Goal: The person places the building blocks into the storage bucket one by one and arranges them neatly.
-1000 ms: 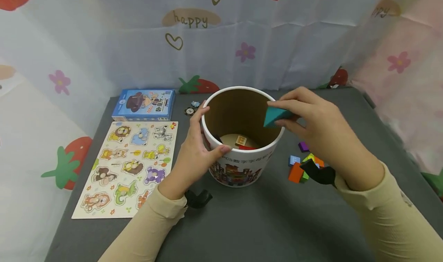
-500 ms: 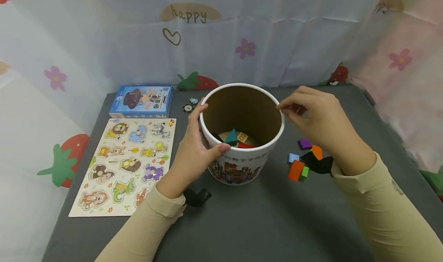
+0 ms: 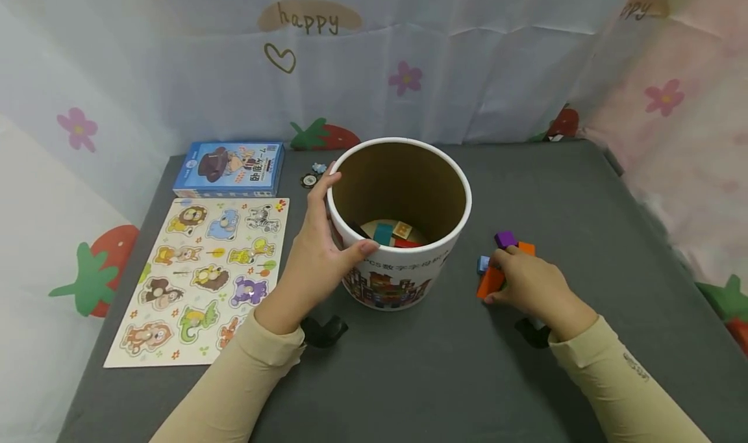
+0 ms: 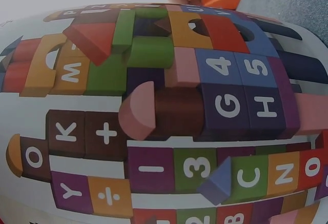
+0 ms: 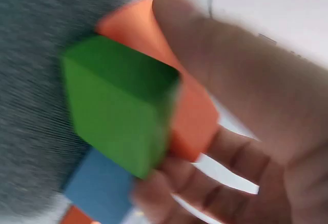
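My left hand (image 3: 315, 254) grips the white rim of a printed bucket (image 3: 403, 280), thumb over the front and fingers along the left side. Inside lie a teal block (image 3: 383, 234), a wooden letter block (image 3: 402, 229) and a red block (image 3: 406, 242). To the bucket's right, my right hand (image 3: 534, 290) pinches an orange block (image 5: 192, 114) between thumb and fingers. A green block (image 5: 113, 106) sits against it, hidden under the hand in the head view. Close by are a blue block (image 3: 482, 264), a purple block (image 3: 505, 239) and another orange block (image 3: 526, 248).
On the left lies a wooden animal puzzle board (image 3: 224, 271), with a blue game box (image 3: 228, 170) behind it. A dark round chip (image 3: 309, 180) and a small light-blue piece (image 3: 319, 168) are behind the left hand. A patterned cloth (image 3: 497, 66) hangs at the table's back edge.
The right hand has released the teal block, which now lies in the bucket. It has moved from above the rim down to the blocks on the table. The left hand stays on the bucket.
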`<state>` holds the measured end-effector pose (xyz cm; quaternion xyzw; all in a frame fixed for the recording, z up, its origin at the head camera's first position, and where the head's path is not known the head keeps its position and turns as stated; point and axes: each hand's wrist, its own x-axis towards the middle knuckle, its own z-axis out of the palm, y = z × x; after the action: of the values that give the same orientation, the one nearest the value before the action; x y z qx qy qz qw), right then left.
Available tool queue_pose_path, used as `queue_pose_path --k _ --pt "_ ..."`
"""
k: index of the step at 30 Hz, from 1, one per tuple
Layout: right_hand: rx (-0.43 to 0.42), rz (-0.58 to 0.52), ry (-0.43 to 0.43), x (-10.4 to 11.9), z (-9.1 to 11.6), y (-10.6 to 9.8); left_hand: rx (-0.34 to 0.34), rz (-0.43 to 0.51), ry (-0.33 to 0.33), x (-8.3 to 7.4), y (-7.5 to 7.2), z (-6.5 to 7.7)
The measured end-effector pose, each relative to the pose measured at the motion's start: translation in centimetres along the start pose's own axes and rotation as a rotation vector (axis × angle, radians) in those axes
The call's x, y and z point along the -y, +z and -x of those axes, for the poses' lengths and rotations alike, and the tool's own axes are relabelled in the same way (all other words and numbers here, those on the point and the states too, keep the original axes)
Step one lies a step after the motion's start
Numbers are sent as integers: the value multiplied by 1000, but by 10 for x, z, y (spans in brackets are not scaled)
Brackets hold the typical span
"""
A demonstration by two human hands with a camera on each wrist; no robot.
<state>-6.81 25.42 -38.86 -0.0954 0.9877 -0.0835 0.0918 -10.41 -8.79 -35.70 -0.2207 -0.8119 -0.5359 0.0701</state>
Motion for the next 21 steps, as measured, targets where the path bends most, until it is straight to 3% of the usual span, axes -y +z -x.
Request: queue_pose_path --k 4,21 --pt "-68 -22 -19 -1 0 8 -6 5 -2 1 0 0" --pt "-124 -117 -166 12 4 17 11 2 -14 1 0 0"
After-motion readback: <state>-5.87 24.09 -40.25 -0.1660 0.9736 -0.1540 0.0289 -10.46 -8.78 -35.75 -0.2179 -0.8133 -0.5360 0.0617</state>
